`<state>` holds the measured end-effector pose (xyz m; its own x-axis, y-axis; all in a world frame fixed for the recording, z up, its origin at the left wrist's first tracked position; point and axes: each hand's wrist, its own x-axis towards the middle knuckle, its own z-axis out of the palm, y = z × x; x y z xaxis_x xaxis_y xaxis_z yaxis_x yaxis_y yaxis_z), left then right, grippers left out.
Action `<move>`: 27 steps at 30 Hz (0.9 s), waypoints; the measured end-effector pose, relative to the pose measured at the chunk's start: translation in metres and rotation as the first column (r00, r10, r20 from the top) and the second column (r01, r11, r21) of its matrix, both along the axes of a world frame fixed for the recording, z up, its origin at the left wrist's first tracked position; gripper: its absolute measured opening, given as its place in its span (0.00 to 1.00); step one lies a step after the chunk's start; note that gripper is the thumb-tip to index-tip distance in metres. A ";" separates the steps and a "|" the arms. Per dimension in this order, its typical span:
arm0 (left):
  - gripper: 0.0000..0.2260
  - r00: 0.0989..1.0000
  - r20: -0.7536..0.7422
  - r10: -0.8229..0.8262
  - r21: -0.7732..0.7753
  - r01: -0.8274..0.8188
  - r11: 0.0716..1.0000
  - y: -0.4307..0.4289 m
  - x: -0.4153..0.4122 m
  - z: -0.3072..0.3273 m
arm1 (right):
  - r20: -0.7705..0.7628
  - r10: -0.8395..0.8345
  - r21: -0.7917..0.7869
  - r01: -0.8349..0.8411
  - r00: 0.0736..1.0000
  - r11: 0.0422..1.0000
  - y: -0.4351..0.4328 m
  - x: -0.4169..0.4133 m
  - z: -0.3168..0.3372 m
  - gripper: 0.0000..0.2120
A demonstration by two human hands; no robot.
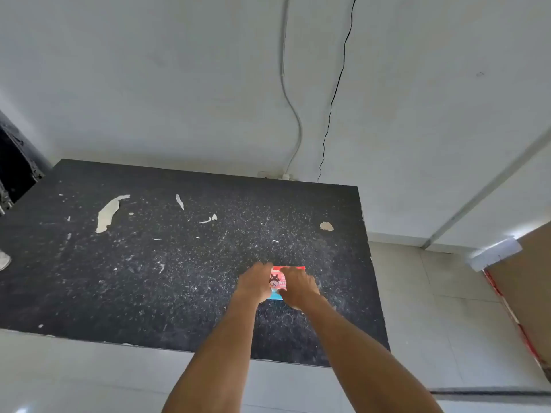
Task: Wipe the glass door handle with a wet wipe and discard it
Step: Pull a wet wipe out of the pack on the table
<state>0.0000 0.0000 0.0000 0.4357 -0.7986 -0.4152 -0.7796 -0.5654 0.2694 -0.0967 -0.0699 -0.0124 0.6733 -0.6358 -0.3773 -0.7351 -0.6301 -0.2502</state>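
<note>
wet wipe pack (278,281): red and pink on top with a cartoon face, blue at the near end. It lies flat on the table, close to the right side and nearer the front edge than the back. Both hands are on it.
floor (74,377): pale shiny tiles, right under the camera and along the right side of the table.
arms: two bare arms reach out from the bottom, side by side, up to the pack.
left hand (255,283): on the left side of the pack. The fingers are bent over its far left corner and hold it.
right hand (298,289): on the right side of the pack, hiding much of the top. The fingers point down onto it, but the back of the hand hides them, so I cannot tell if they pinch anything.
table (149,278): big and black, with lots of tiny white scratches.
peeled spots (108,213): pale bits on the black top. A long one is far left, small ones are in the middle, and a round one is far right.
brown board (524,278): at the right edge, with a red strip along its side.
wall (179,84): white, behind the table.
socket (286,176): small and white, on the wall just behind the table's back edge.
white cable (293,114): runs up the wall from the socket.
black cable (334,93): thin, runs up the wall just beside the white one.
</note>
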 end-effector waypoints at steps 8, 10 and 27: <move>0.21 0.998 0.052 0.029 -0.012 -0.028 1.000 -0.009 0.005 -0.006 | 0.004 0.007 0.006 -0.007 1.000 1.000 -0.009 0.001 0.003 0.21; 0.20 0.997 0.063 0.045 -0.021 -0.044 0.999 -0.011 0.006 -0.008 | 0.011 0.008 -0.004 -0.008 1.000 1.000 -0.012 0.001 0.001 0.21; 0.18 0.992 0.068 0.107 -0.115 -0.099 0.988 -0.010 0.003 -0.021 | 0.016 0.152 -0.082 -0.151 0.988 0.985 -0.013 -0.016 -0.013 0.27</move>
